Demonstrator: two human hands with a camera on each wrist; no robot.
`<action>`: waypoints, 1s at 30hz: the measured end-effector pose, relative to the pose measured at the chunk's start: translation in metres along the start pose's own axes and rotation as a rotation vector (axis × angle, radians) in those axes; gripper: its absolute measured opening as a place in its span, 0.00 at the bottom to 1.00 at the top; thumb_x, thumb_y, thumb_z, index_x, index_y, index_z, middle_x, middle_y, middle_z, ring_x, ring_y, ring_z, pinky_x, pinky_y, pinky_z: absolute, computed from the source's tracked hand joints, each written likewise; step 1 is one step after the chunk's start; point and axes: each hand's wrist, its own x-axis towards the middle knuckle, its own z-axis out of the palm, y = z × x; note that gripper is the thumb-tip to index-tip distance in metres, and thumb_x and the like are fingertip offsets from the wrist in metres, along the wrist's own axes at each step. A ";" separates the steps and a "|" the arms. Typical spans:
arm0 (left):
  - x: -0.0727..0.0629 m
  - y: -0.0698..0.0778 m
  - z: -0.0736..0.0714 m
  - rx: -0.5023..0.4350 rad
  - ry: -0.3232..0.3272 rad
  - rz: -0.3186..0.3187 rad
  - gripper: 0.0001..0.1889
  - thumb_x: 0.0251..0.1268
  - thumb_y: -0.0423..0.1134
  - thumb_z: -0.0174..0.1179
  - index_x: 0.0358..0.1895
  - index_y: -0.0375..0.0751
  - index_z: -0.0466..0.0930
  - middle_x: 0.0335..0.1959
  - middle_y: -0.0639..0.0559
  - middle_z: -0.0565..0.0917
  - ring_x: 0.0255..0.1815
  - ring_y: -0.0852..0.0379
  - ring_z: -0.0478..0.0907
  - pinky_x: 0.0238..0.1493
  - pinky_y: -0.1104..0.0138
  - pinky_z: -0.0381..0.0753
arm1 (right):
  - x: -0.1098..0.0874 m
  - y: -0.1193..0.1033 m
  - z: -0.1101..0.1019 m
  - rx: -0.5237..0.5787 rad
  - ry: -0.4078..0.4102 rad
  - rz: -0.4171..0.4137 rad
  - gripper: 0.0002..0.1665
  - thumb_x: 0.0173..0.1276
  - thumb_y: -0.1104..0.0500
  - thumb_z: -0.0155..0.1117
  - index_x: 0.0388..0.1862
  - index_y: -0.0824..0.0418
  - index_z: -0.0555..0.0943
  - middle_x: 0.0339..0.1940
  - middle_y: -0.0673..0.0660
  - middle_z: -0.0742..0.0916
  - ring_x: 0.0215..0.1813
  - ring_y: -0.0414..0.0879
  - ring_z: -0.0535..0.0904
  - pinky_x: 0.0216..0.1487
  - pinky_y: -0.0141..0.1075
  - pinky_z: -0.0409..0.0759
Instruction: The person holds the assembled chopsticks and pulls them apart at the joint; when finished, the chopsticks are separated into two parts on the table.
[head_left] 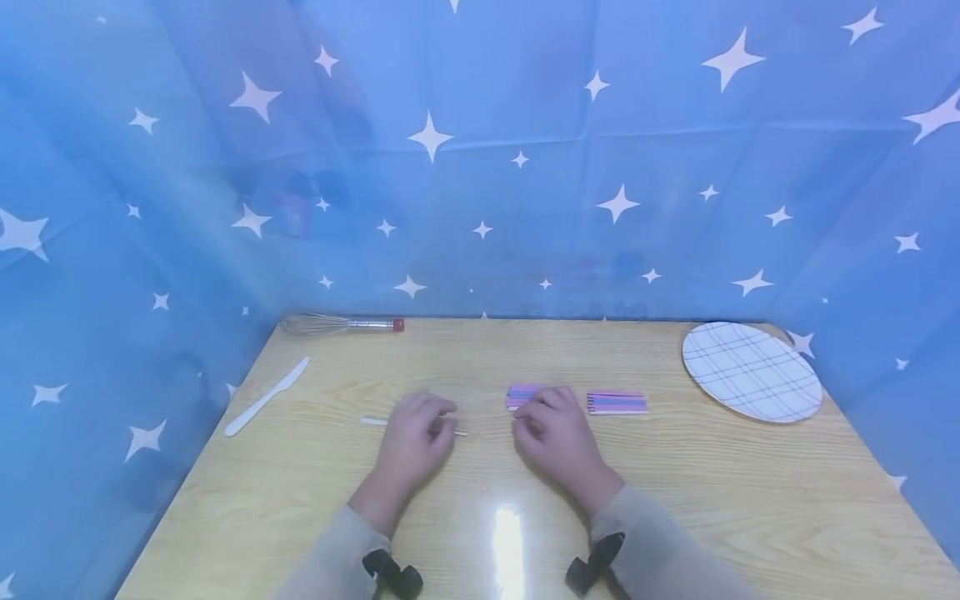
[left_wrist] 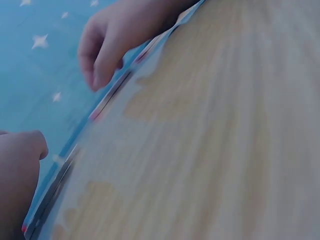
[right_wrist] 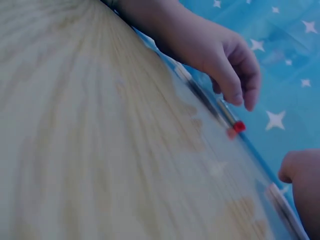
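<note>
My left hand [head_left: 415, 437], fingers loosely curled, is over a thin stick [head_left: 373, 421] with a white end, which it partly covers. In the right wrist view the left hand [right_wrist: 225, 62] shows a gap between thumb and fingers, with nothing in it. My right hand [head_left: 558, 433] is at the near side of a bundle of thin pink and purple sticks [head_left: 519, 397], hiding part of it. A second such bundle [head_left: 617, 403] lies just right of that hand. The left wrist view shows the right hand [left_wrist: 107, 50] bent downward, holding nothing visible.
A whisk [head_left: 341, 324] with a red end lies at the back left edge. Nearer the left edge is a white knife [head_left: 267, 397]. At the back right sits an oval plate [head_left: 752, 372] with a checked pattern. A blue starred cloth [head_left: 480, 183] surrounds the wooden table [head_left: 742, 500].
</note>
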 end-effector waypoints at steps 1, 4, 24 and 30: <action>-0.001 -0.006 -0.004 0.000 0.010 -0.009 0.09 0.66 0.35 0.69 0.48 0.44 0.89 0.47 0.54 0.88 0.52 0.51 0.82 0.57 0.53 0.81 | 0.001 -0.002 0.003 0.000 -0.004 -0.005 0.03 0.63 0.62 0.73 0.35 0.55 0.91 0.40 0.48 0.87 0.47 0.48 0.77 0.53 0.46 0.77; -0.007 -0.022 -0.018 0.006 0.038 -0.035 0.09 0.66 0.35 0.70 0.48 0.44 0.89 0.48 0.53 0.88 0.53 0.50 0.81 0.58 0.50 0.80 | 0.003 -0.010 0.011 -0.022 -0.020 -0.029 0.03 0.63 0.60 0.74 0.36 0.55 0.91 0.42 0.50 0.88 0.50 0.50 0.79 0.58 0.49 0.78; -0.022 -0.060 -0.048 0.061 -0.137 -0.275 0.31 0.58 0.52 0.77 0.65 0.48 0.83 0.62 0.50 0.77 0.67 0.43 0.67 0.72 0.43 0.59 | 0.025 -0.065 0.056 -0.096 -0.239 0.039 0.07 0.71 0.52 0.73 0.43 0.50 0.93 0.44 0.45 0.87 0.51 0.44 0.74 0.59 0.42 0.74; -0.024 -0.061 -0.048 0.041 -0.115 -0.245 0.19 0.58 0.49 0.78 0.53 0.55 0.89 0.59 0.53 0.80 0.65 0.46 0.68 0.69 0.44 0.60 | 0.026 -0.067 0.061 -0.104 -0.278 0.056 0.05 0.73 0.51 0.73 0.41 0.48 0.93 0.43 0.43 0.89 0.49 0.42 0.74 0.57 0.39 0.73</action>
